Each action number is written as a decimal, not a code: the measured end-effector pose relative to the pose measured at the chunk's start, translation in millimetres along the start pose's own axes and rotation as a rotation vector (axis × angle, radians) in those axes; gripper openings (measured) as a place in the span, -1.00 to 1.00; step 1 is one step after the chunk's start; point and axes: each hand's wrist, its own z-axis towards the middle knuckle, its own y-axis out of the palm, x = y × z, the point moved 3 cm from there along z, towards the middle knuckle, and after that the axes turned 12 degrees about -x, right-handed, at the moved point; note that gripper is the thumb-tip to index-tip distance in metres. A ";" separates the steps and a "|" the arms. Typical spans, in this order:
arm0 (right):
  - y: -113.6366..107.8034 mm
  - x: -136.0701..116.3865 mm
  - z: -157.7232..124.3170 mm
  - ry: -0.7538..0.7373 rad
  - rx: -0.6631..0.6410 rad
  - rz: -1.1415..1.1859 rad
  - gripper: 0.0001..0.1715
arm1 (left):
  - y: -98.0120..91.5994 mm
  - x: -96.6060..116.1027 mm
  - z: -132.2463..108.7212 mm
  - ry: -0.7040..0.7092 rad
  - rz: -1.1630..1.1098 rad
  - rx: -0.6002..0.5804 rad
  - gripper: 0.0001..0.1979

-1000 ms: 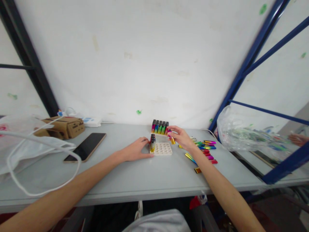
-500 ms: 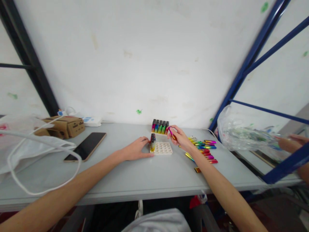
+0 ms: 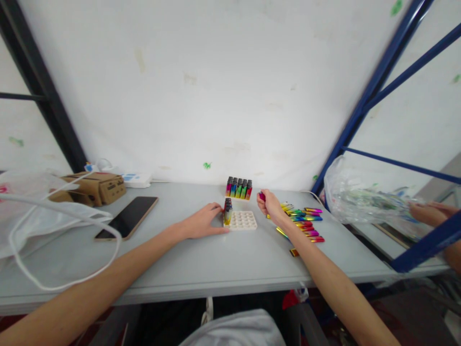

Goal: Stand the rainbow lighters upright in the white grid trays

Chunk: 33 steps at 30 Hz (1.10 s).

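Note:
My left hand lies on the table with its thumb and fingers apart. They reach the left side of a white holed tray, where a column of upright lighters stands; exact contact is hard to see. To the upper right of that tray, my right hand is closed in a fist around a purple-red lighter, mostly hidden by the fingers. Behind the tray stands a block of upright rainbow-coloured lighters with black tops. Shiny loose lighters lie spread beside my right forearm.
A phone and a cardboard box lie to the left, near a white cable and plastic bags. A blue metal frame rises on the right. Beyond it, another person's hand is by clear plastic.
My right hand has moved slightly right, away from the standing lighters, and turned into a tighter fist around the lighter. My left hand has stayed in place.

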 end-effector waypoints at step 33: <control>58.2 -18.8 -30.6 -0.441 -0.370 -0.764 -0.67 | 1.2 2.1 -3.3 0.021 -0.023 0.027 -0.38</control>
